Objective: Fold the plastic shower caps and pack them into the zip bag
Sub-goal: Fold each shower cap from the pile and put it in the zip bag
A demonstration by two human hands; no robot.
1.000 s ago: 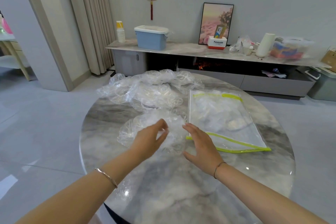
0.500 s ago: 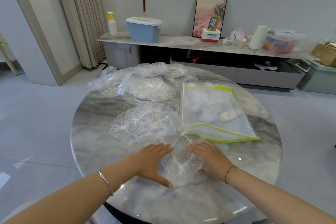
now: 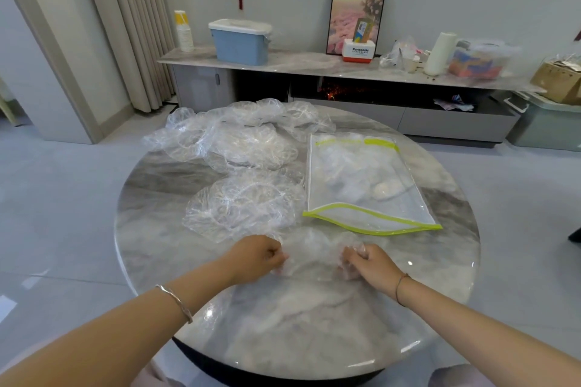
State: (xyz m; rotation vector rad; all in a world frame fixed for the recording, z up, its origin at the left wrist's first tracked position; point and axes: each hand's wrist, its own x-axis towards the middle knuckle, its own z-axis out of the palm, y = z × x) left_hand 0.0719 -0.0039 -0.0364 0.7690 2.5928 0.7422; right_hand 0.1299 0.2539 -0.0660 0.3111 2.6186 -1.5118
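At the table [image 3: 283, 339] front edge, left hand [image 3: 257, 256] and right hand [image 3: 370, 264], fingers curled, pinch opposite sides of a shower cap [image 3: 314, 250], likely flattening it for folding (zip bag [image 3: 361, 185] lies just beyond, mouth gaping).

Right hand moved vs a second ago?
Yes: the right hand drew back toward the person, away from the near edge of the zip bag.

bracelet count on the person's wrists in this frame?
2: a silver bangle on the left wrist and a thin dark bracelet on the right wrist. Both forearms are bare, so none looks hidden.
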